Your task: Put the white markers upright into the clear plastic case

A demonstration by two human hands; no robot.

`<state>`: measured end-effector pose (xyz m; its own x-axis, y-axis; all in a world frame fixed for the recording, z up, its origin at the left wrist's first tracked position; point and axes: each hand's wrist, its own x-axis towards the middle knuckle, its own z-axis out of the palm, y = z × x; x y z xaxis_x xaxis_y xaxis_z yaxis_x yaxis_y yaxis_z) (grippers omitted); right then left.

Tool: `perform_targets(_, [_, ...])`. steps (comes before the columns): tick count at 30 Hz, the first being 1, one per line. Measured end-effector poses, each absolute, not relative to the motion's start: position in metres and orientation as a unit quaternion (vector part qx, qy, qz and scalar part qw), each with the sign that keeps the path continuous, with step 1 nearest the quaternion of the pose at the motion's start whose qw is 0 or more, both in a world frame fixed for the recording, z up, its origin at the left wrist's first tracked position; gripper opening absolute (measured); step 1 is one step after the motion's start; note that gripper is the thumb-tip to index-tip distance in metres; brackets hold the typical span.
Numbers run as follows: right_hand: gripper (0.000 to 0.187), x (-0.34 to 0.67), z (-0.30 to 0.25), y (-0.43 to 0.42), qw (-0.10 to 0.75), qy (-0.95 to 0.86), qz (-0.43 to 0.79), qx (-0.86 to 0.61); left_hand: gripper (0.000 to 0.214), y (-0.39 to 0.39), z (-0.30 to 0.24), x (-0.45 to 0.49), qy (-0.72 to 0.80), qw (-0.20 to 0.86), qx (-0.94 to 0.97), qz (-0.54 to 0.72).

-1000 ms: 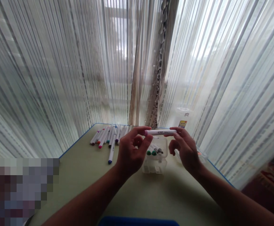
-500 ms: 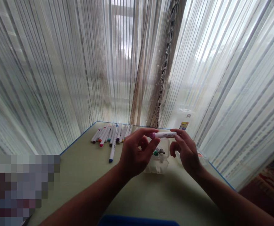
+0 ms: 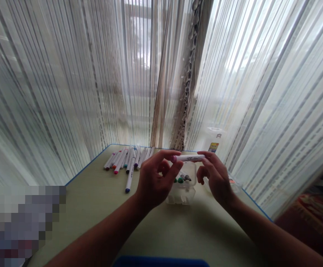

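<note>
A white marker (image 3: 190, 158) with a pink-purple end lies level in the air between my two hands. My left hand (image 3: 157, 180) pinches its coloured end between thumb and forefinger. The fingertips of my right hand (image 3: 215, 178) grip the plain white end. Just below and behind the marker stands a small clear plastic box (image 3: 181, 198), its lid or back wall raised. Markers with green and grey ends (image 3: 180, 180) lie in it, partly hidden by my left hand.
Several white markers with coloured ends (image 3: 121, 159) lie in a pile at the table's back left; a blue-ended marker (image 3: 129, 178) points towards me. A clear container with a yellow label (image 3: 213, 142) stands at back right. Striped sheer curtains (image 3: 117, 74) hang behind the table (image 3: 95, 218).
The view has shifted slightly, so everything sits a little further left. The marker stays held between both hands, and its printed text has turned slightly.
</note>
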<state>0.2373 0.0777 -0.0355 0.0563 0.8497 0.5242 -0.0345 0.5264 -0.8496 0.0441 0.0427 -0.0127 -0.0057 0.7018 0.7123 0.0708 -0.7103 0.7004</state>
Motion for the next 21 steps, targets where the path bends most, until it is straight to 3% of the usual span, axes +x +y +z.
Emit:
perform_targets(9, [0.025, 0.238, -0.037, 0.079, 0.638, -0.601, 0.342, -0.341, 0.022, 0.046, -0.013, 0.043, 0.31, 0.244, 0.648, 0.651])
perform_targets(21, [0.022, 0.236, -0.034, 0.075, 0.652, -0.603, 0.319, -0.33, 0.027, 0.06, -0.02, 0.037, 0.32, 0.319, 0.581, 0.677])
